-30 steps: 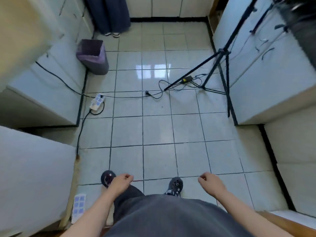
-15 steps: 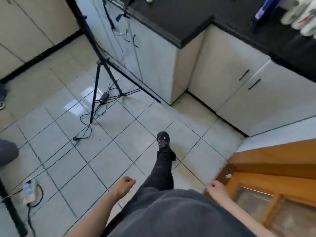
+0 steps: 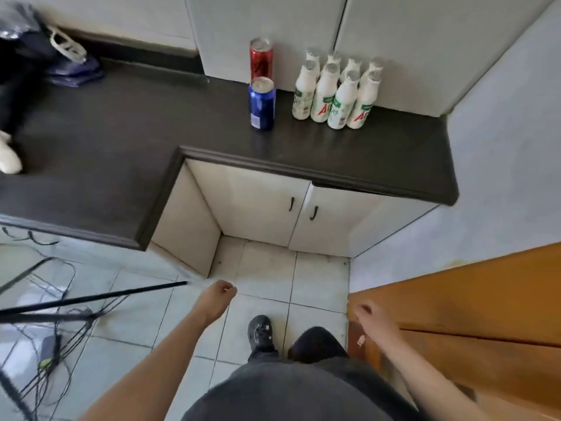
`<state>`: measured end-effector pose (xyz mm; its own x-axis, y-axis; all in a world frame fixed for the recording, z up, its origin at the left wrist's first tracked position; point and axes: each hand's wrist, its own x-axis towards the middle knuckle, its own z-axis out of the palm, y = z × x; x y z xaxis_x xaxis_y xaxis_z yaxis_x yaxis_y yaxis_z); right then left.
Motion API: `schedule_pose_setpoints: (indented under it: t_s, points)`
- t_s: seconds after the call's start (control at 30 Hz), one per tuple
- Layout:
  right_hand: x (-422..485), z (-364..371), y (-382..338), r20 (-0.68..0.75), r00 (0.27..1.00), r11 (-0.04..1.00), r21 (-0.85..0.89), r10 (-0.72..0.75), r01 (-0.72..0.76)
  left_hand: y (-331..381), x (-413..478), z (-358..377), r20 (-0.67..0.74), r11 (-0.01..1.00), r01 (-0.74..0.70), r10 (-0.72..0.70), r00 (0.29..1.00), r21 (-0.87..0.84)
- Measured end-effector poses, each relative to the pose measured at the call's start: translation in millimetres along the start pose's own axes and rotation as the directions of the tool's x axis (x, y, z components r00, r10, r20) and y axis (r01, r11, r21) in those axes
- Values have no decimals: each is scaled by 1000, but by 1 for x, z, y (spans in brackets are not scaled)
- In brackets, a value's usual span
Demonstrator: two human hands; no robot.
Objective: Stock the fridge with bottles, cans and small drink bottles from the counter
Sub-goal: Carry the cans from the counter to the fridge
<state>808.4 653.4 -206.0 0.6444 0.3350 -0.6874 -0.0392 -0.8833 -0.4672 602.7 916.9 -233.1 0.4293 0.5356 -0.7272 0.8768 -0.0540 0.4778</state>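
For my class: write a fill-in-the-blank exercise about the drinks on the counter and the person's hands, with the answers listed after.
1. Behind the blue can stands a second can, coloured ___.
2. The white bottles stand to the ___ of both cans.
3. The left hand and the right hand hold ___.
Answers: red; right; nothing.

I see a dark counter (image 3: 364,153) with a blue can (image 3: 262,103) standing in front of a red can (image 3: 261,60), and white small bottles (image 3: 324,95) clustered near them. The left hand (image 3: 219,298) and the blurred right hand (image 3: 368,314) hang loosely curled, holding nothing, over the tiled floor (image 3: 261,268).
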Motion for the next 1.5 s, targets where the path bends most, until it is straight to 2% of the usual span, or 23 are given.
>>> schedule_pose_setpoints:
  t_s: [0.17,0.33,0.57,0.73,0.83,0.93,1.03,1.13,1.23,1.4,1.5]
  points:
    - [43,-25,-65,-104,989,988,110,-101,112,83,44,-24,-24,989,-76,74,997,-127]
    - [97,-64,-152,-140,950,937,178,-278,301,145,81,-53,-248,928,-193,115,962,-319]
    - [167,-121,-311,-153,806,796,137,-572,590,245,116,-146,-551,791,-395,89,830,-467]
    - [191,-115,-377,-101,715,708,101,-692,699,273,115,-189,-655,700,-471,7,756,-536]
    - [201,-100,-396,-96,700,694,88,-708,714,267,114,-203,-656,696,-466,-11,754,-547]
    - [211,-84,-409,-93,656,659,-8,-749,752,265,127,-221,-659,699,-472,2,753,-537]
    - [219,-70,-422,-95,667,673,-60,-739,737,278,149,-240,-611,728,-451,55,789,-517]
    - [222,-57,-430,-100,721,728,-79,-685,681,297,172,-258,-547,779,-465,192,815,-420]
    - [223,-48,-434,-108,749,757,-94,-653,647,320,197,-274,-481,797,-534,364,798,-283]
    - [218,-44,-433,-130,778,789,-86,-614,608,347,233,-278,-330,772,-628,570,753,-99]
    - [215,-41,-433,-164,778,794,-88,-607,601,356,249,-275,-260,731,-677,640,723,-85]
